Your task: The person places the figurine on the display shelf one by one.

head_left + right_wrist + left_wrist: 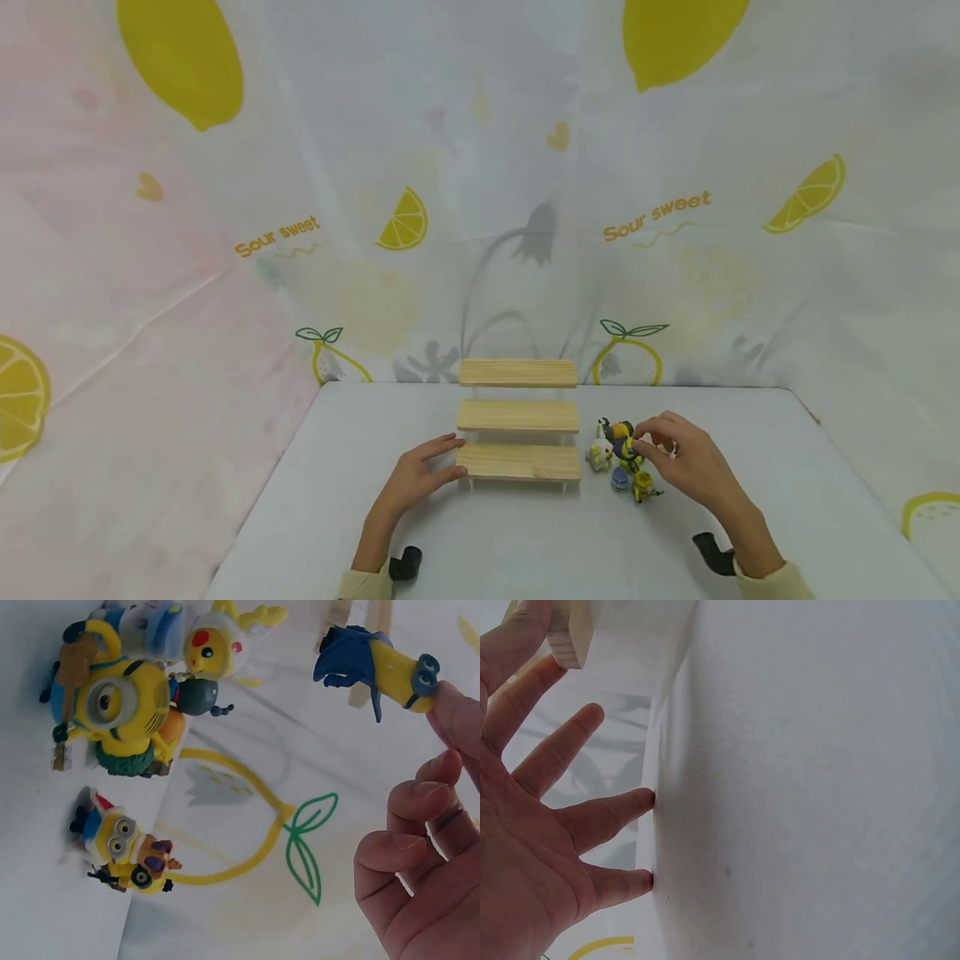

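My right hand [690,460] pinches a yellow minion figurine [397,673] with a dark blue cape by its head. In the right wrist view the figurine hangs apart from the other figures, tilted. Several toy figures stand close by, among them a one-eyed minion [129,701], a white-hooded yellow figure [208,651] and a minion in a red and white hat [118,838]. At the left end of the three-step wooden stand [517,461], my left hand [417,477] touches the lowest board, its fingers straight and spread in the left wrist view.
The stand's middle step [517,415] and top step [517,372] rise behind the lowest one. A white table [360,425] carries everything. Lemon-printed cloth [480,275] hangs behind it. A small blue figure [619,478] and a yellow one [642,485] stand right of the stand.
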### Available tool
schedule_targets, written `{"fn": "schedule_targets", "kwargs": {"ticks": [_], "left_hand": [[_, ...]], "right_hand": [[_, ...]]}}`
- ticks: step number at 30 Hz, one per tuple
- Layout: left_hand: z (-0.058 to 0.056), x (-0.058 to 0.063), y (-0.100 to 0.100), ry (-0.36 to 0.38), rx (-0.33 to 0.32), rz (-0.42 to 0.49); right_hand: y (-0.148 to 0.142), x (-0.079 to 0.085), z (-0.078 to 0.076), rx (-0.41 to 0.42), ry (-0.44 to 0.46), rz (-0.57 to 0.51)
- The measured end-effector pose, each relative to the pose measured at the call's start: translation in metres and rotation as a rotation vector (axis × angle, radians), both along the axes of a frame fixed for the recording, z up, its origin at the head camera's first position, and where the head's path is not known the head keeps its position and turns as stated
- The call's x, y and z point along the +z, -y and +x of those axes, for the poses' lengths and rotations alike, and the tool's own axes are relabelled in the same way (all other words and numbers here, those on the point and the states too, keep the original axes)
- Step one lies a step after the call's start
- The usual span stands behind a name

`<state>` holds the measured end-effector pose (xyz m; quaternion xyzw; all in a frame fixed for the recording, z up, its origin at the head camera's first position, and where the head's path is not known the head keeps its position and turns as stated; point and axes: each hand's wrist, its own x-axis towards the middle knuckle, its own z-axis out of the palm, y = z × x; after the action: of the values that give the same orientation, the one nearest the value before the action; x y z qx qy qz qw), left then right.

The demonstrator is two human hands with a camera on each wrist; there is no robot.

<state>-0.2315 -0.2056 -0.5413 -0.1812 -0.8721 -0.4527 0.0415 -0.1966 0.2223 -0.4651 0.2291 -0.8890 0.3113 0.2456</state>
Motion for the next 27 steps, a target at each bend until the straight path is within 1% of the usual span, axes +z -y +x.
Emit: {"fn": "schedule_targets", "kwargs": {"ticks": [6,11,15,18,23,27], "left_hand": [[-0.001,0.001,0.0,0.02,0.002,0.003],[0.0,0.002,-0.001,0.026,0.001,-0.003],[0.001,0.002,-0.001,0.004,-0.001,-0.019],[0.001,0.002,0.0,0.0,-0.004,-0.02],[-0.001,0.0,0.001,0.014,0.002,-0.013],[-0.002,-0.001,0.001,0.02,0.002,-0.012]], "right_hand": [[0.019,0.003,-0.011,0.059,-0.002,-0.031],[0.034,0.002,-0.017,0.11,0.017,-0.091],[0.048,0.004,-0.022,0.168,0.012,-0.136],[0.059,0.005,-0.026,0.217,0.01,-0.162],[0.081,0.006,-0.033,0.278,0.035,-0.185],[0.099,0.005,-0.037,0.305,0.066,-0.186]]}}
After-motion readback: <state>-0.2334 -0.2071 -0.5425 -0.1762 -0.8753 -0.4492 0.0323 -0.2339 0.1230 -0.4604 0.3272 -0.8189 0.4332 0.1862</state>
